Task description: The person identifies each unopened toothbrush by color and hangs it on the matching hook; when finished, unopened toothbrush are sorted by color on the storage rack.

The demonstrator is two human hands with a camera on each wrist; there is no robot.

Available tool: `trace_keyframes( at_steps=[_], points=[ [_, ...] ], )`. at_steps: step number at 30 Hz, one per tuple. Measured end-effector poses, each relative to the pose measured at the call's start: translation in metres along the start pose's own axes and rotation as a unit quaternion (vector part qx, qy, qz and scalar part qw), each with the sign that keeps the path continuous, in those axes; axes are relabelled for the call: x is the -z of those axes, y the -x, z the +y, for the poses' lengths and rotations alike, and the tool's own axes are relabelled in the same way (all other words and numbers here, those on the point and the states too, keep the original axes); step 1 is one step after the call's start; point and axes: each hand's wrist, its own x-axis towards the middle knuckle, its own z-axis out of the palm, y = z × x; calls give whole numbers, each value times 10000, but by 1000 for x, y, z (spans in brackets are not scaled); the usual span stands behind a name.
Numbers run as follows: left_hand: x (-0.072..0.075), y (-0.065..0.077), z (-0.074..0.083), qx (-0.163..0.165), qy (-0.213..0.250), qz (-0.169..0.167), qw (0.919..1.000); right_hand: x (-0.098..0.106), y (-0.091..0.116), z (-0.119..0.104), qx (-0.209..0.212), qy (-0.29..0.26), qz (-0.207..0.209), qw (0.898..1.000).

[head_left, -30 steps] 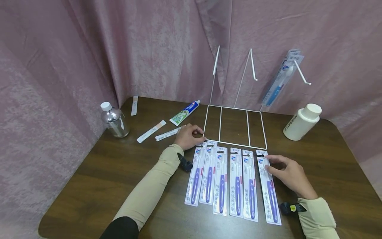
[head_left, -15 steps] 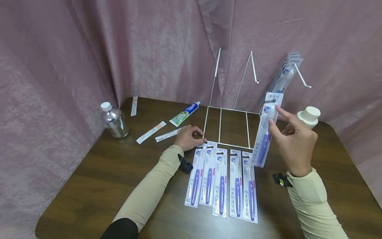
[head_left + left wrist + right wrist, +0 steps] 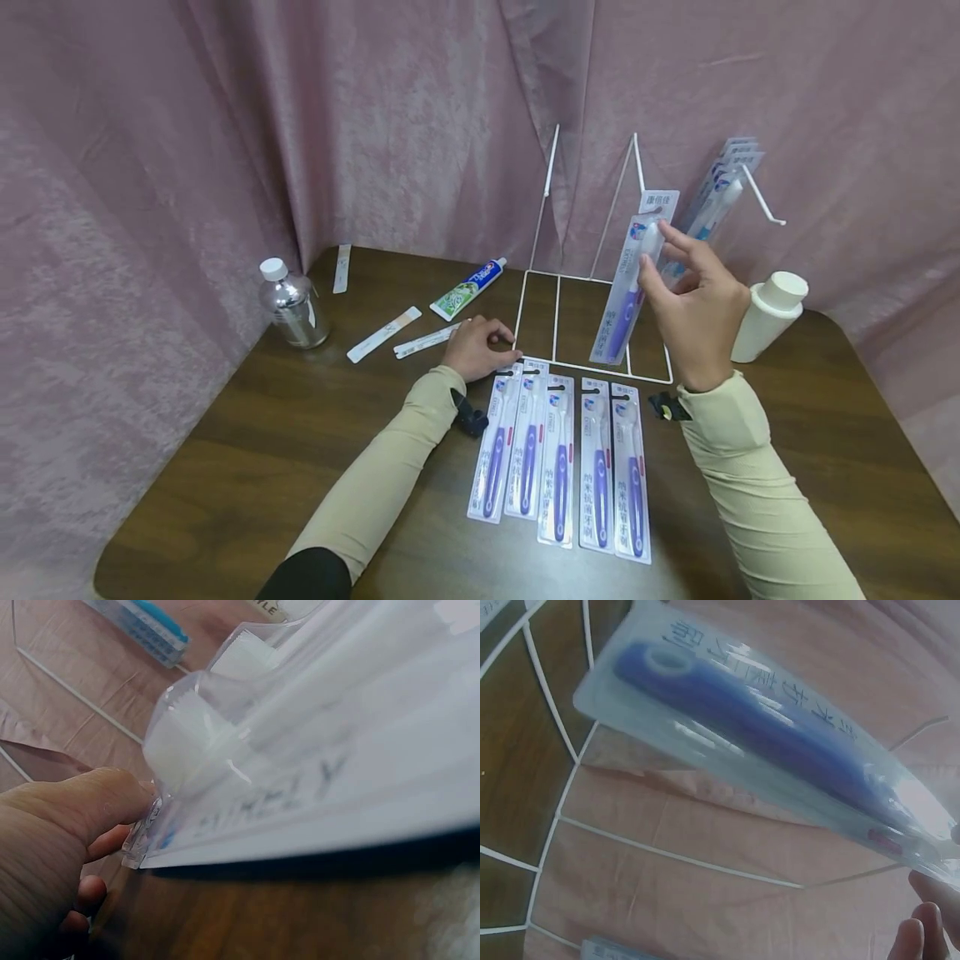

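Observation:
My right hand (image 3: 697, 312) pinches a packaged purple toothbrush (image 3: 627, 292) by the upper part of its card. It hangs tilted above the base of a white wire display rack (image 3: 592, 367), before the middle hook (image 3: 638, 162). In the right wrist view, the toothbrush (image 3: 765, 727) crosses the picture, its handle end at upper left. At the rack's front left corner, my left hand (image 3: 478, 348) holds the wire between thumb and index finger. In the left wrist view, the thumb (image 3: 105, 796) is right at the top edge of a toothbrush pack (image 3: 300, 765).
Several purple toothbrush packs (image 3: 561, 467) lie in a row before the rack. Blue toothbrush packs (image 3: 708, 212) hang on the right hook (image 3: 763, 198). A white bottle (image 3: 768, 315) stands at right. Toothpaste (image 3: 467, 290), narrow sachets (image 3: 384, 333) and a silver bottle (image 3: 294, 304) are at left.
My right hand has lifted the rightmost purple toothbrush pack off the table and carried it up and leftward, toward the middle hook. The left hand has stayed at the rack's corner.

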Motion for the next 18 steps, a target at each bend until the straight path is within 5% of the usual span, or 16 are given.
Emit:
trace_keyframes(
  at_steps=[9,18],
  points=[
    [2,3,4,51,-3,-38,10000,-11,-4,4,61,363,239,9990],
    [3,2,3,6,-34,-17,10000,-19,0,6,608,732,291,9950]
  ],
)
